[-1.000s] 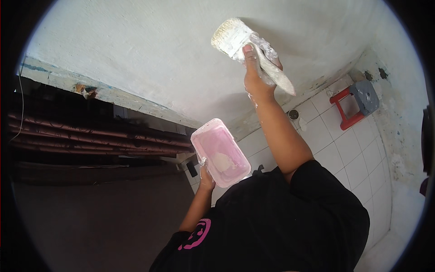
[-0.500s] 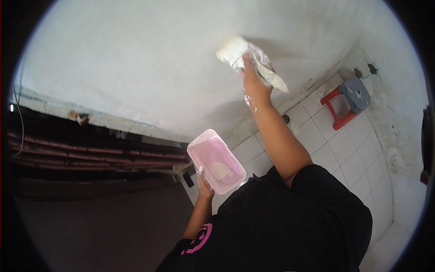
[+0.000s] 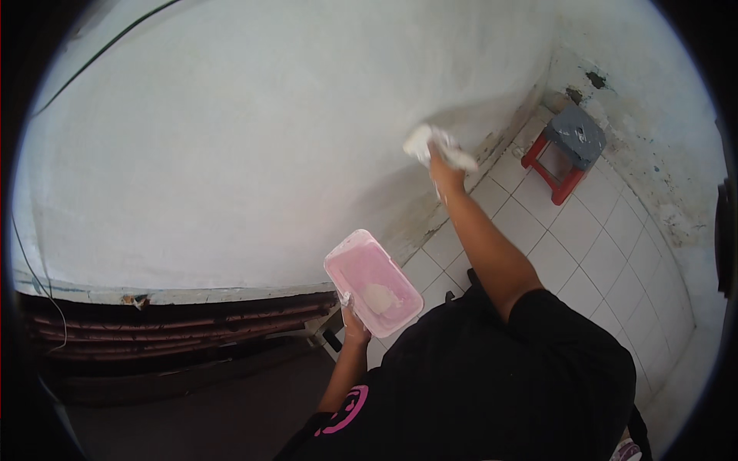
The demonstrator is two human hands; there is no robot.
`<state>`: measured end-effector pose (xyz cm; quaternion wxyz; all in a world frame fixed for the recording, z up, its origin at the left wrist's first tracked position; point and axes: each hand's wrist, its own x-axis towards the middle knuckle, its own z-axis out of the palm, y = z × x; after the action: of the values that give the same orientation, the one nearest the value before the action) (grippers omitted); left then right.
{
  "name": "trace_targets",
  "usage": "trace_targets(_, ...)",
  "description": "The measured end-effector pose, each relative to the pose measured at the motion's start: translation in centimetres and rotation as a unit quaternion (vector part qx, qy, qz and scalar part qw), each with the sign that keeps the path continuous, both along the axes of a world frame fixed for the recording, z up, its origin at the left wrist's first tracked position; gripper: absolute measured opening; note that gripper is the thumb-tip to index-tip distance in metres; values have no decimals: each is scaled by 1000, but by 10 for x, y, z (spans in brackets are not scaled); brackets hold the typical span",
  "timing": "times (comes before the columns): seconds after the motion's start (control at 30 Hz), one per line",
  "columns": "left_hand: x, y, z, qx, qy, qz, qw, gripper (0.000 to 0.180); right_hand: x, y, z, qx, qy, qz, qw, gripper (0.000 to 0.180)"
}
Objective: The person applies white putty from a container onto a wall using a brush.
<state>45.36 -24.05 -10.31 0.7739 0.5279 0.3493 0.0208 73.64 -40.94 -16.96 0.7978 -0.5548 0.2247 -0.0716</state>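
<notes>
While I look down from the head camera, my right hand (image 3: 446, 170) is stretched up and away from me, its fingers closed around the handle of a wide brush (image 3: 432, 144). White paint coats the bristles, which lie against the white wall (image 3: 231, 146) low down, near where the wall meets the floor. The brush is blurred, so I cannot tell exactly how the fingers sit on the handle.

My left hand (image 3: 355, 323) is close to my body, gripping a pink rectangular tub (image 3: 372, 281) by its near short end, thumb over the rim. The tub is tilted with its open side toward me, and a lump of white paint (image 3: 380, 296) sits inside it toward the lower end. The two hands are well apart, the tub below and left of the brush.

Under the painted wall, on the left, runs a rough edge with dark reddish pipes (image 3: 177, 330) beneath it. On the right the floor is white tile (image 3: 592, 253), and a small stool (image 3: 567, 152) with red legs and a grey seat stands in the corner, just beside a stained, flaking stretch of wall (image 3: 653, 177). My black shirt (image 3: 507, 384) fills the bottom of the view, with a pink mark on the left sleeve.
</notes>
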Motion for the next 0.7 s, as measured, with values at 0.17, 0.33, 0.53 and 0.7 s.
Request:
trace_targets(0.17, 35, -19, -5, -27, -16, -56, 998, 60, 71, -33, 134, 124, -56, 83, 987, 33)
trace_targets(0.33, 59, -45, -3, -14, -33, -48, 998, 58, 58, -43, 96, -29, -181, 66, 981, 33)
trace_targets(0.53, 69, -59, -5, -24, -19, -12, 999, 61, 48, -28, -51, 82, -23, 40, 996, 32)
trace_targets(0.7, 74, -69, 0, -14, 10, 8, 1000, 61, 79, -24, 52, 107, -80, 48, 990, 28)
